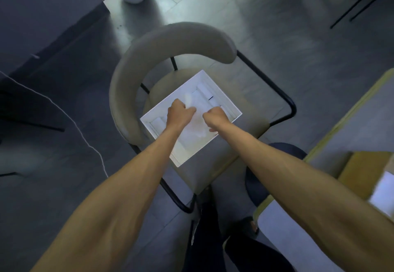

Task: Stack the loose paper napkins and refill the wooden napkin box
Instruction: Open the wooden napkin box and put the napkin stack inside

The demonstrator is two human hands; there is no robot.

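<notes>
The left hand (178,113) is curled into a loose fist inside a shallow white box (223,92) that sits on the seat of a beige chair (168,43), its fingers closed on what looks like a thin white napkin (195,132); the right hand (215,118) is curled the same way just beside it, toward the box's right edge, and appears to pinch the same soft sheet, though blur keeps me from being sure what each grips. The napkins lie in the middle of the box, with flatter folded ones (204,99) toward its far corner and a few standing along its left wall. As a judgement, the task is at an early stage: the napkins are loose, nothing reads as a squared stack, and refilling has not begun. A yellowish wooden piece (362,169) at the right edge of view, on the table (332,141), may be the napkin box, but it is too blurred to tell. The paper is thin, limp and slightly translucent where bunched, crisp where folded; the white box is rigid, straight-walled and rectangular; the chair has a padded curved backrest and thin black metal legs; the floor (277,26) is smooth grey tile
</notes>
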